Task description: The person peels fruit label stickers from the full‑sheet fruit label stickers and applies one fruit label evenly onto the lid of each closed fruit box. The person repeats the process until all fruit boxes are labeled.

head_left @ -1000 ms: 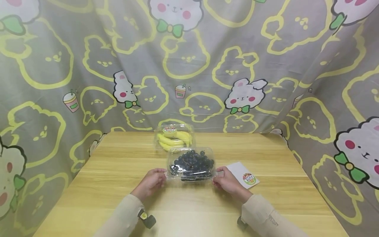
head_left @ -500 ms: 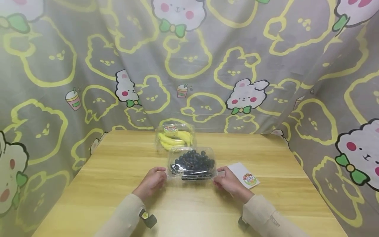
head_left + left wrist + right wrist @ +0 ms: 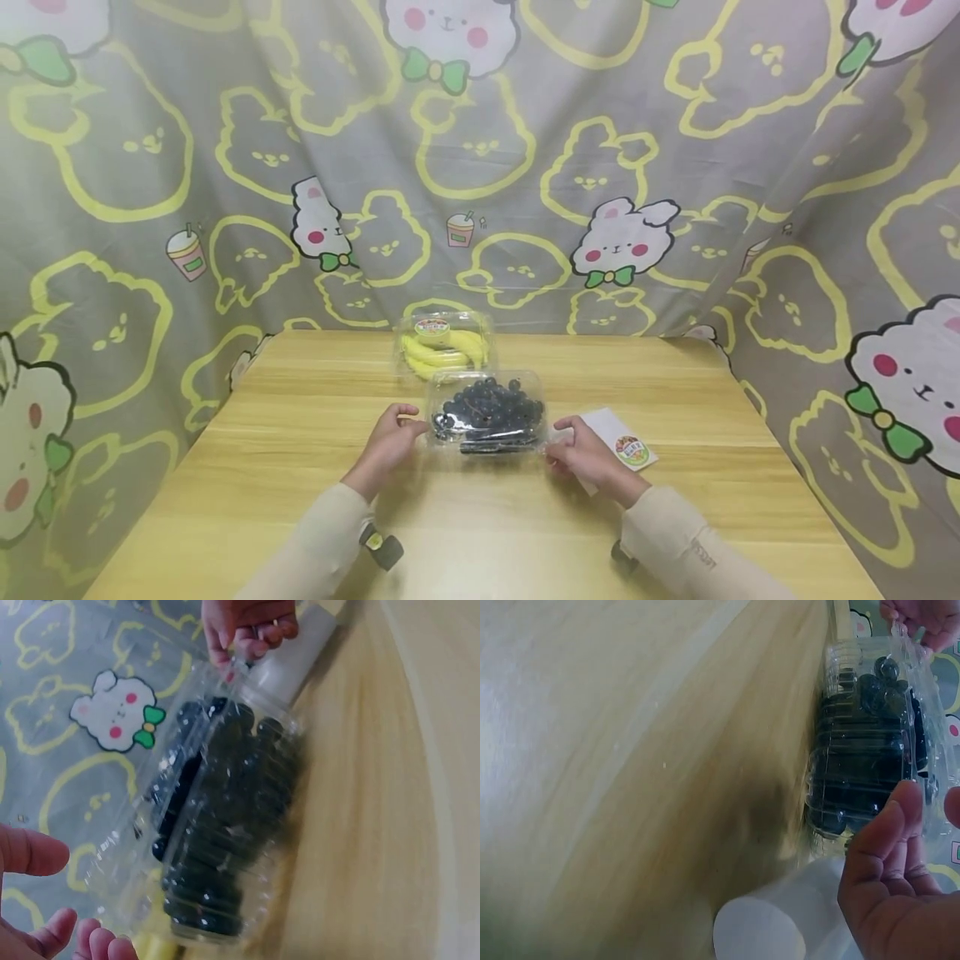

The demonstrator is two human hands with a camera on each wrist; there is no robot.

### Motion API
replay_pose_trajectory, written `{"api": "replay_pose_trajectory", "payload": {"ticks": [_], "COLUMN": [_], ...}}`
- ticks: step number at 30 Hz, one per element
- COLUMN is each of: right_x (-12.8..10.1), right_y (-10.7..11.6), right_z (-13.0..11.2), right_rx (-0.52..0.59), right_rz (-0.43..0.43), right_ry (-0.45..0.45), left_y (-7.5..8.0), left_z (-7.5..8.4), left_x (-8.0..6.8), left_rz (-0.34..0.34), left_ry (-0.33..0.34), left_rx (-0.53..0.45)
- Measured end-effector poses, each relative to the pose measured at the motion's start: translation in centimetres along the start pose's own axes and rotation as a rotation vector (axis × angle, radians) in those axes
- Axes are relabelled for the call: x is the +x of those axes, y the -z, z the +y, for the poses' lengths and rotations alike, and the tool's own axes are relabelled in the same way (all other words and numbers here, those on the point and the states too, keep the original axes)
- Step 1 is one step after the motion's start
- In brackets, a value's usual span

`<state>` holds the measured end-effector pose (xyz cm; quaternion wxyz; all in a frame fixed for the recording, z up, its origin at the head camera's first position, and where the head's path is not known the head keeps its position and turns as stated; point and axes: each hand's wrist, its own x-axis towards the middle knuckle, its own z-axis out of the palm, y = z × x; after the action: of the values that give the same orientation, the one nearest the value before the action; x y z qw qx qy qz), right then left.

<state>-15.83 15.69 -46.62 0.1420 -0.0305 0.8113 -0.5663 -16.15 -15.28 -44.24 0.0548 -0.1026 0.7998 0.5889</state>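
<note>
We hold a clear clamshell box of dark grapes (image 3: pixel 486 412) mid-table (image 3: pixel 247 467). Our left hand (image 3: pixel 387 444) pinches its left edge; our right hand (image 3: pixel 585 454) pinches the right edge, fingers curled at the rim. Box of bananas (image 3: pixel 442 346) sits just behind it. White label sheet (image 3: pixel 626 446) lies beside our right hand.

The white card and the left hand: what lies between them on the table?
In the head view, the clear box of dark grapes and the right hand lie between the white card and the left hand.
</note>
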Motion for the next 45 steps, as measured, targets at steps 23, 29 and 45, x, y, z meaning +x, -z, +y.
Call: {"api": "replay_pose_trajectory", "payload": {"ticks": [23, 29, 45], "right_x": [-0.2, -0.1, 0.1], "right_y": [2.4, 3.1, 5.2], "right_z": [0.3, 0.6, 1.6], "right_rx": [-0.075, -0.141, -0.301], "right_rz": [0.086, 0.126, 0.165], "right_ry": [0.016, 0.016, 0.041], "left_y": [-4.5, -6.5, -12.1], "left_z": [4.1, 5.0, 6.4], "left_x": [-1.7, -2.4, -4.2], "left_rz": [-0.143, -0.265, -0.412], "left_ry": [-0.185, -0.194, -0.14], "left_rx": [-0.11, -0.125, -0.098]}}
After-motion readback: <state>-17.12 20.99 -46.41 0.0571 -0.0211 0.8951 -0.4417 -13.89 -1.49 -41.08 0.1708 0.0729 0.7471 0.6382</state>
